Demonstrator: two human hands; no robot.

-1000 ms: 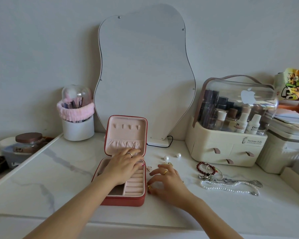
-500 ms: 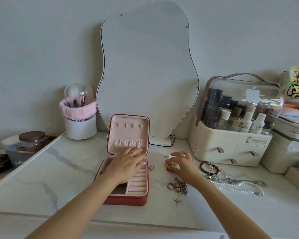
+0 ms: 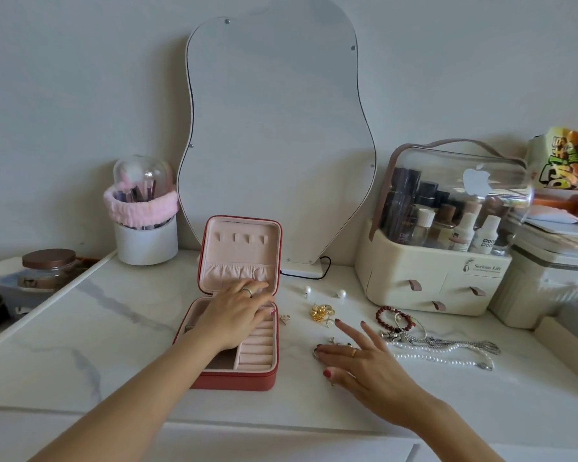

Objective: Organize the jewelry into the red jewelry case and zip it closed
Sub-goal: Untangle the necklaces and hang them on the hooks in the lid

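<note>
Red zip-around jewelry case (image 3: 234,378), lid up, lies on the white marble surface (image 3: 114,328). Left hand (image 3: 234,315) rests inside; right hand (image 3: 357,358), fingers spread, should pinch 1 small ring beside the case.

Soft, even daylight, fairly bright — faint shadows under the hands, glare on the clear organizer lid (image 3: 461,181) at far right, motion blur smearing the right edge, wide-angle bending at the frame's borders.

Plain grey wall (image 3: 64,78); white marble tabletop (image 3: 97,328); soft, perhaps daylight.
</note>
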